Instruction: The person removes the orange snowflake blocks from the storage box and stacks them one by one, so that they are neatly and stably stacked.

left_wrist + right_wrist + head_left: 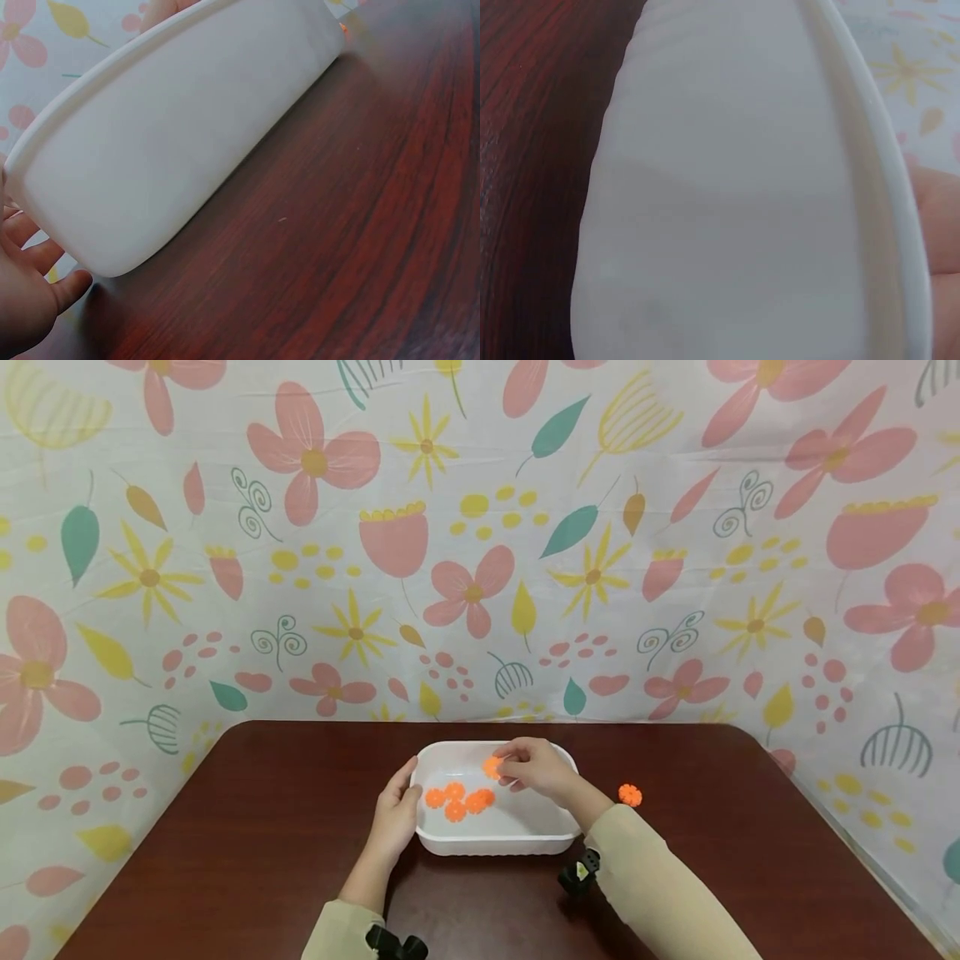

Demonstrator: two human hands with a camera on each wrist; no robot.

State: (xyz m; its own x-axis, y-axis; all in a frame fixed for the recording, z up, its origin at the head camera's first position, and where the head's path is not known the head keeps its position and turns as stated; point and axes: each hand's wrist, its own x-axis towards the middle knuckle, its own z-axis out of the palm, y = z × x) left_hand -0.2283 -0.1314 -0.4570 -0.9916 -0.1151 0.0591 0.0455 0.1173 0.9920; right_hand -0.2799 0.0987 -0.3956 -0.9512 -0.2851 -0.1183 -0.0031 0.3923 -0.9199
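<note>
R hand (536,768) pinching bright orange, round, scalloped disc (492,767) (prob. plastic) above white, rounded-rectangular plastic tray (498,845); L hand (397,810) clamped on tray's L end. Tray's nr mid of dark red-brown wooden tabletop's (262,827) far edge; other orange discs (454,811) inside, loose orange piece (630,795) outside, twd far R corner. Discs prob. light, stiffish: pinch rims. Tray prob. light, smooth: hold end wall.

Orange pieces (455,811) are brightening a white tray (525,815), dark streaks are graining the red-brown table (247,860), and pink-yellow-teal florals are patterning the far white backdrop (480,652).
</note>
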